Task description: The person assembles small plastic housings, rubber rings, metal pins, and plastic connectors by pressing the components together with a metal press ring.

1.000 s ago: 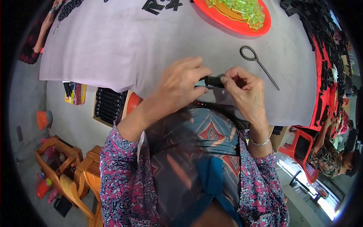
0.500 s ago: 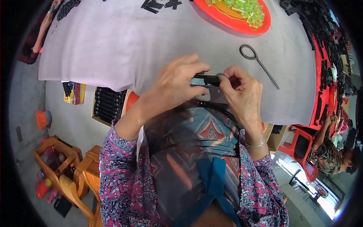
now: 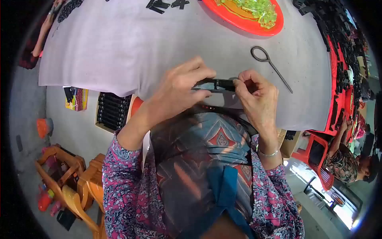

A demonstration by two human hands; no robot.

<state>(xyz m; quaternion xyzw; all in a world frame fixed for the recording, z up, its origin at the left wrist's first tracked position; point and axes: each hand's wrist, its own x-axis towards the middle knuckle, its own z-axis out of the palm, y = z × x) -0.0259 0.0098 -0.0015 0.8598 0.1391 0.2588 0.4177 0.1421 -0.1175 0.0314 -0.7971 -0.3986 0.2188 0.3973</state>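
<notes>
A small, narrow black plastic piece with a shiny greyish face lies level between my hands, just above the table's near edge. My left hand grips its left end, with the thumb below and the fingers above. At the other end, my right hand pinches the piece between thumb and forefinger, the other fingers curled. My fingers cover both ends of it. Beyond my right hand, a dark metal rod with a ring handle rests on the tablecloth.
An orange-red plate of yellow-green clear pieces stands at the far side. Black strips lie left of it. A box of black parts is below the table's left side. Other people sit at both sides, near a red table heaped with black parts.
My left hand has slid slightly left along the black piece, and more of its middle shows. The right hand has shifted a little to the right, still pinching its end.
</notes>
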